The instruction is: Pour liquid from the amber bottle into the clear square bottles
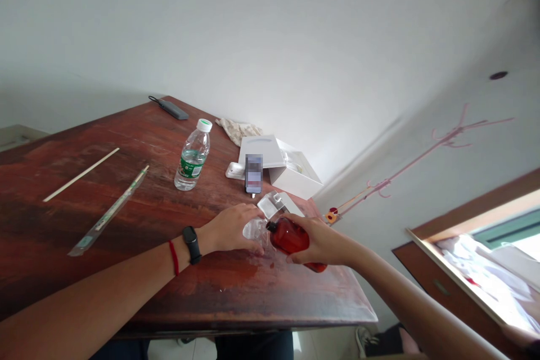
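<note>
My right hand (314,239) is wrapped round a reddish-amber bottle (289,238), tipped over so that its dark neck points left. That neck is right beside a clear cup (253,229), which my left hand (236,228) grips from the left, thumb on the near side. Whether liquid is flowing between them I cannot tell. Just beyond both hands is a clear plastic case-like piece (270,202). A dark band and a red cord circle my left wrist. On the table (202,298), small wet-looking spots show near the cup.
Behind my left hand stands a capped water bottle (192,160). A phone (253,174) leans against a white box (295,174). Further left lie a bare stick (82,174) and wrapped chopsticks (112,211). A grey pouch (171,108) and a cloth (238,130) lie near the wall.
</note>
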Demonstrator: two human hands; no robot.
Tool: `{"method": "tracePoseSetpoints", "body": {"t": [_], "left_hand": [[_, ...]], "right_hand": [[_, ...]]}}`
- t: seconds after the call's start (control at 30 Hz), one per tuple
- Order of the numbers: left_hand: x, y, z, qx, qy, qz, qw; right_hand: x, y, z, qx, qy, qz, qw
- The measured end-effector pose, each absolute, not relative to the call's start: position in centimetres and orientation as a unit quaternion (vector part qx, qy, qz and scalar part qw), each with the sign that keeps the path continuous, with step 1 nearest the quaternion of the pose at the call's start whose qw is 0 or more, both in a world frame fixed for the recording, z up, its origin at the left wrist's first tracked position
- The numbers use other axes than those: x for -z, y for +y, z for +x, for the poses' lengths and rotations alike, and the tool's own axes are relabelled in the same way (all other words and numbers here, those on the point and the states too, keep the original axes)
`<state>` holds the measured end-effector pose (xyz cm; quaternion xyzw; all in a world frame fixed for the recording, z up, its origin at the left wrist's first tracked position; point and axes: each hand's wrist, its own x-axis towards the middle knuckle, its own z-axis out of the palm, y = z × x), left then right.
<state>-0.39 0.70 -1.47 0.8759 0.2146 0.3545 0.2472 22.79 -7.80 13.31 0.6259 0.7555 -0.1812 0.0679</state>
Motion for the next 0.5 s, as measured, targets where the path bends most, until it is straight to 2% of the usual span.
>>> {"method": "tracePoseSetpoints", "body": {"t": [0.5], "left_hand": [[1.54, 0.69, -0.36, -0.359, 0.207, 0.878, 0.241]], "right_hand": [[-13.53, -7.76, 22.40, 0.180, 0.751, 0.631, 0.076]]}}
